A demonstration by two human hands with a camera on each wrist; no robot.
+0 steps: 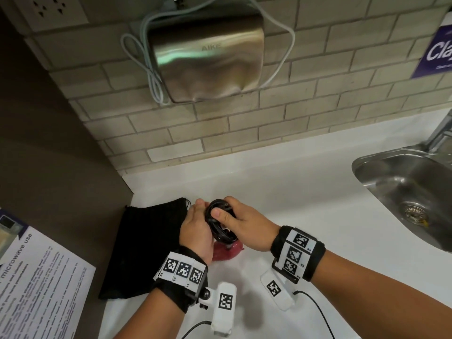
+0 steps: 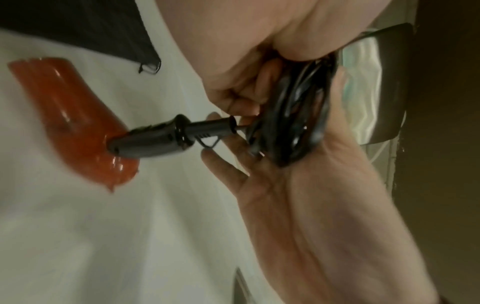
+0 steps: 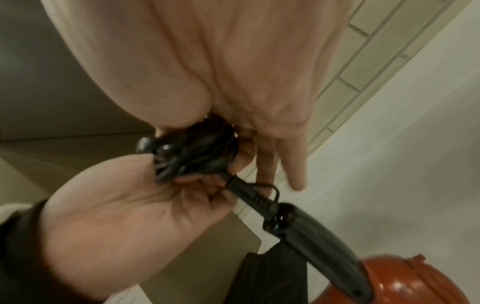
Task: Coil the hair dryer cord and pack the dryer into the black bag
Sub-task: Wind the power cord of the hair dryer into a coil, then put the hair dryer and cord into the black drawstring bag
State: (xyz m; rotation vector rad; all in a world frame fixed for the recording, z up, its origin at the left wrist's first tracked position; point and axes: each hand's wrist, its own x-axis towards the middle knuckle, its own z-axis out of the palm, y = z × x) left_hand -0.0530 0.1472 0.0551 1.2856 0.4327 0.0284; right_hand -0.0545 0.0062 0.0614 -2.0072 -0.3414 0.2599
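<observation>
The black cord (image 1: 220, 225) is wound into a tight coil, held upright between both hands above the white counter (image 1: 305, 204). My left hand (image 1: 203, 211) cups the coil (image 2: 298, 115) from the left, fingers curled round its lower part. My right hand (image 1: 225, 209) pinches the coil (image 3: 197, 152), thumb on the front and fingers behind. A short length of cord runs down to the dryer's black handle (image 2: 150, 139). The red dryer body (image 1: 226, 253) sits just under my hands. The black bag (image 1: 144, 245) lies flat on the counter at the left, close to my left hand.
A steel sink (image 1: 403, 192) with a faucet (image 1: 440, 133) is set into the counter at the right. On the tiled wall hangs a metal hand dryer (image 1: 208, 57) with a looped grey cable. A printed sheet (image 1: 36, 289) hangs on the brown side wall at the left.
</observation>
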